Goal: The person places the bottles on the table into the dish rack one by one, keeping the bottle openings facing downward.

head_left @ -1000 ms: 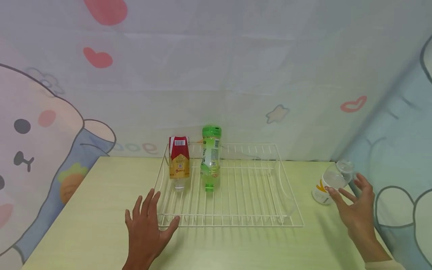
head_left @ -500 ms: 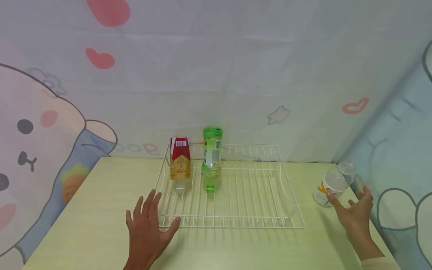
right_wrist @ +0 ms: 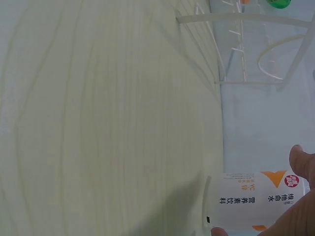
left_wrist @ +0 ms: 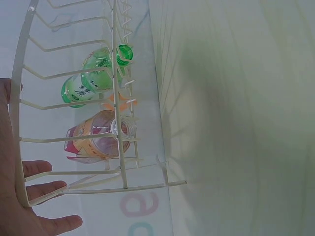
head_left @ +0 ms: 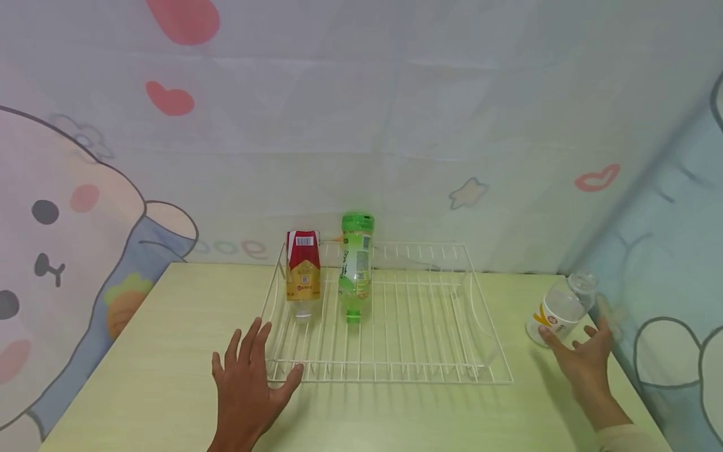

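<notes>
In the head view, the green bottle (head_left: 356,267) and red-and-gold bottle (head_left: 304,270) rest neck-down inside the white wire rack (head_left: 390,381), so two look done; the clear vitamin-water bottle (head_left: 556,314), neck up to the right of the rack, seems the one left. Your right hand (head_left: 584,364) is half open around it, thumb across its front. Your left hand (head_left: 245,383) holds nothing. The left wrist view shows its fingers spread at the rack's near left corner, contact unclear. In the right wrist view, whether your right hand actually grips, I cannot tell.
</notes>
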Demonstrator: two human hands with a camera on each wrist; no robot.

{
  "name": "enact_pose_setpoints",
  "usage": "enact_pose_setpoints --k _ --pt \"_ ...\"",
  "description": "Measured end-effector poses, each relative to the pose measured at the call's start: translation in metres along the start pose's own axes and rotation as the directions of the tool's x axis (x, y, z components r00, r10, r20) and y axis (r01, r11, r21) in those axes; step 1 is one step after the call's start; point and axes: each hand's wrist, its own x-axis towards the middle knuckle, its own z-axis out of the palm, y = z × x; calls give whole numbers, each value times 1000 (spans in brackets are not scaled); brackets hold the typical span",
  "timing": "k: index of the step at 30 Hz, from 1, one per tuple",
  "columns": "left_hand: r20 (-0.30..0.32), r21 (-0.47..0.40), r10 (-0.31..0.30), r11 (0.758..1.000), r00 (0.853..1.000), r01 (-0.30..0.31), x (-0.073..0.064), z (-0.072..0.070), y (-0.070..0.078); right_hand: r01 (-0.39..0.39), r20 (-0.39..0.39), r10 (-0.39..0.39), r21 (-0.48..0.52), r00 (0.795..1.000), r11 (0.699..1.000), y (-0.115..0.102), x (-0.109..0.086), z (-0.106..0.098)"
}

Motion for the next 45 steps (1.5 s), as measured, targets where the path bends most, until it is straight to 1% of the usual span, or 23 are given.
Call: enact_pose_setpoints --k 5,15,18,23,36,41,45 --pt "4 -5 -2 1000 1000 2 -1 0 -1 -27 3 27 -15 1000 1000 7 4 5" --pt "16 -6 -17 1000 1000 17 0 -1 0 -32 -31 30 -51 999 998 12 9 12" --pt "20 -8 -20 1000 1000 21 0 -1 0 -43 -32 42 -44 999 998 11 9 13" --pt "21 -5 -25 1000 999 25 -1 -1 1 -54 -13 54 -19 998 998 11 11 13" --pt "9 0 -21 1000 1000 21 3 -3 -2 -3 -38 3 2 999 1000 10 17 20" --pt "10 -3 -25 1000 1000 25 1 -2 -2 -9 -29 9 3 1000 1000 9 17 20" --pt "13 -6 -29 1000 1000 29 -1 0 -1 -18 -20 18 -20 1000 1000 10 17 19"
